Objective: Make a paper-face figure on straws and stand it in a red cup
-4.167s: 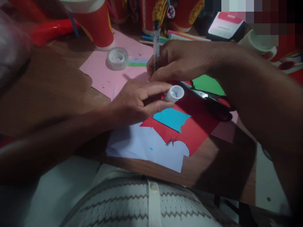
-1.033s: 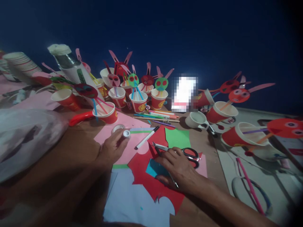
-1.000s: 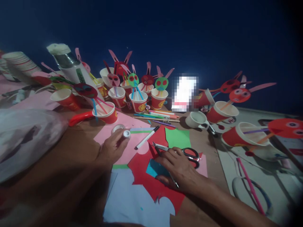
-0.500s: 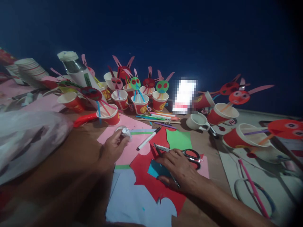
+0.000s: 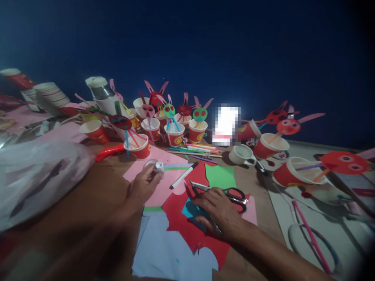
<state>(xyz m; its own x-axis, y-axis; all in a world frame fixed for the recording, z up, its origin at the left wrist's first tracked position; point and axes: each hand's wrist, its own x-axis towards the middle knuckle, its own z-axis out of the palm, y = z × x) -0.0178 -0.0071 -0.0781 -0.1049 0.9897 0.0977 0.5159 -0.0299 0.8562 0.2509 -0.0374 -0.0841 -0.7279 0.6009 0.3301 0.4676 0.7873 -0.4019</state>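
My left hand (image 5: 145,184) is closed round a small white cylinder (image 5: 159,168), its round end facing up, over the pink paper (image 5: 154,191). My right hand (image 5: 218,210) lies low over the red paper (image 5: 175,210), fingers curled over a slim dark tool (image 5: 218,228) whose ends stick out on both sides; its kind is unclear. A blue piece of paper (image 5: 190,208) is partly under that hand. Scissors (image 5: 236,195) with black handles lie just beyond the right knuckles, blades pointing left. A white marker (image 5: 184,175) with black ends rests between the hands.
Paper cups (image 5: 175,136) with paper rabbit faces on coloured sticks stand along the back and right. Several markers (image 5: 202,148), a white mug (image 5: 241,155), green paper (image 5: 221,175) and a lit, blurred screen (image 5: 225,125) are farther off. A plastic bag (image 5: 43,179) is at left.
The camera view has shifted a little, so the background things sit lower. Both hands stay nearly in place, the left still with the white cylinder; the right thumb has moved slightly.
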